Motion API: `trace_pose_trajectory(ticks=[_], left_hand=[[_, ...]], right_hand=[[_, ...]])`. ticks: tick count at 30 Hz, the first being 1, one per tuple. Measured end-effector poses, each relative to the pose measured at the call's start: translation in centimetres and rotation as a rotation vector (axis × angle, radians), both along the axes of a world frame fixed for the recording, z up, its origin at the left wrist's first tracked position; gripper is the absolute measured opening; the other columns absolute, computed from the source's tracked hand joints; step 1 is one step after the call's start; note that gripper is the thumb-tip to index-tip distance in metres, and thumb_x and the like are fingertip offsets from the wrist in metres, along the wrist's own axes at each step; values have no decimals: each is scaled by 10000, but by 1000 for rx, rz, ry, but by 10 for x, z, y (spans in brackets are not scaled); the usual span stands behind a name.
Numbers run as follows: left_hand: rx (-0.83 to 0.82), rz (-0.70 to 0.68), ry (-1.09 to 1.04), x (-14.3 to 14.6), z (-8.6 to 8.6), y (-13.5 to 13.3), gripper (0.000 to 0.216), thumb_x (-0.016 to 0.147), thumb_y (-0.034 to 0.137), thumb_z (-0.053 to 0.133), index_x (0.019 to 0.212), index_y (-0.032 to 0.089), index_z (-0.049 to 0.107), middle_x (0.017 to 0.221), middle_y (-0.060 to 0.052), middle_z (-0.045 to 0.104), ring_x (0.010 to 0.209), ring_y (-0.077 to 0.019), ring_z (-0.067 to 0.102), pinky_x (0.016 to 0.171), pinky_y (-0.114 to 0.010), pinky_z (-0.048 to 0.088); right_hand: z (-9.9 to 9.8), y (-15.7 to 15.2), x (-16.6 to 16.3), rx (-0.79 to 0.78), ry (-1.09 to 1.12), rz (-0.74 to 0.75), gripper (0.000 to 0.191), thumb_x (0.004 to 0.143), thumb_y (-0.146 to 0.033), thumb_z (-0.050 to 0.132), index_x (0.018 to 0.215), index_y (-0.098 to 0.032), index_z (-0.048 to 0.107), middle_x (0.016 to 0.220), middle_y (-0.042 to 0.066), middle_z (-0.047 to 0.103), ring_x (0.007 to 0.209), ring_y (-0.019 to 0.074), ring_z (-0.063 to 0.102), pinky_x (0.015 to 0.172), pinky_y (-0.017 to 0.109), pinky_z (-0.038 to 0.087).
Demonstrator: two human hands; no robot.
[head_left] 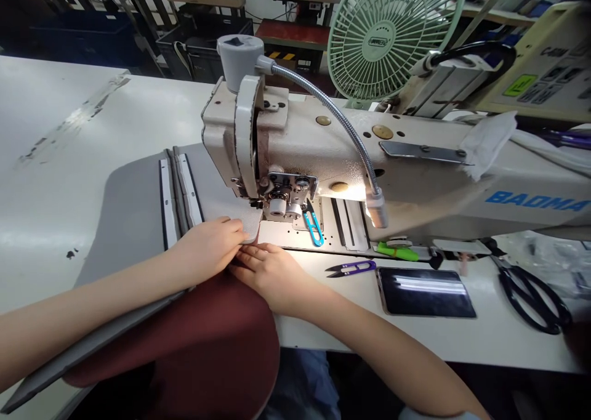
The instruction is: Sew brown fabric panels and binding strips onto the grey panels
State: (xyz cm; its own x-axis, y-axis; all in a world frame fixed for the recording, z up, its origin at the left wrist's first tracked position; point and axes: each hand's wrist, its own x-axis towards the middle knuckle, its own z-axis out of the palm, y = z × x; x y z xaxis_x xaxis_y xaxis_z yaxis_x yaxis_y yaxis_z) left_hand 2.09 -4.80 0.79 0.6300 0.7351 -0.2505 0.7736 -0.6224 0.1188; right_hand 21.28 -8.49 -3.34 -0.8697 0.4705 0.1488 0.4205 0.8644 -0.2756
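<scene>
My left hand (210, 247) is closed over the edge of a grey fabric panel (133, 192), its fingers bunched near the panel's corner. Close beside it, my right hand (277, 278) grips the edge of a maroon fabric piece (221, 340), which hangs over the table's front edge below the grey one. The fingertips of both hands nearly meet, and my right thumb is partly hidden. Just beyond them, the grey corner reaches the presser foot area of an industrial sewing machine (277, 204). Two pale strips (189, 186) run along a dark fold in the grey panel.
Blue thread snips (314, 226) lie on the machine bed. Purple snips (351, 268), a phone (427, 292) and black-handled scissors (533, 297) rest at the right. A flexible lamp (376, 207) lights the bed. Behind the machine stands a green fan (392, 38).
</scene>
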Motion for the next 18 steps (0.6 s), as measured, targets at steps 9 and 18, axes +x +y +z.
trace_pose_trajectory(ticks=[9, 18], left_hand=[[13, 52, 124, 20, 4, 23, 326, 932, 150, 381, 956, 170, 706, 955, -105, 674, 939, -266, 641, 780, -377, 499], [110, 26, 169, 28, 3, 37, 364, 935, 150, 339, 1044, 169, 686, 995, -131, 711, 967, -284, 663, 810, -391, 512]], right_hand=[[-2, 22, 6, -12, -45, -52, 390, 1012, -175, 433, 1369, -119, 580, 1452, 126, 555, 1367, 251, 491, 1055, 395, 429], [-10, 37, 10, -37, -87, -120, 459, 993, -139, 430, 1444, -160, 515, 1542, 131, 444, 1419, 265, 422, 1066, 419, 400]])
